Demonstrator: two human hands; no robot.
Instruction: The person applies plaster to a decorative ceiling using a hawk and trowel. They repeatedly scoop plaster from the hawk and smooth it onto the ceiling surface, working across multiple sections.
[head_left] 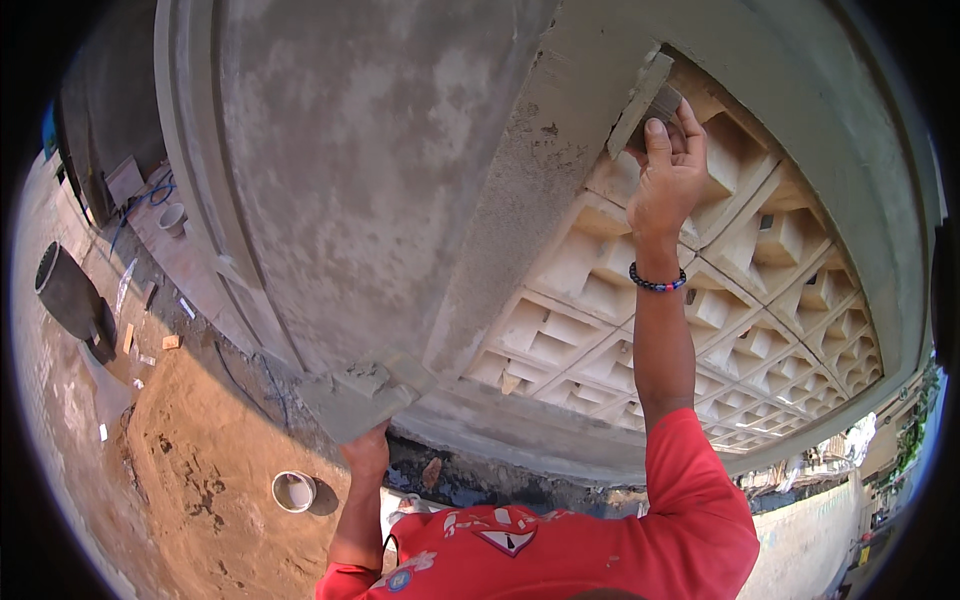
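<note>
My right hand (668,165) is raised to the upper right of the wall, its fingers closed around a flat scraper (640,105) smeared with grey mortar. The scraper's blade lies along the plastered edge (590,100) beside the cream breeze-block screen (757,250). Lower down, my left hand (368,450) grips a flat mortar board (345,412) from below. A lump of wet grey mortar (365,380) sits on top of that board, close to the wall's lower edge. The board hides most of the left fingers.
A grey plastered wall (360,170) fills the upper middle. Below left are a sand heap (210,470) and a white bucket (294,491). A dark barrel (68,290), another small bucket (172,219) and a blue hose (150,190) lie farther left.
</note>
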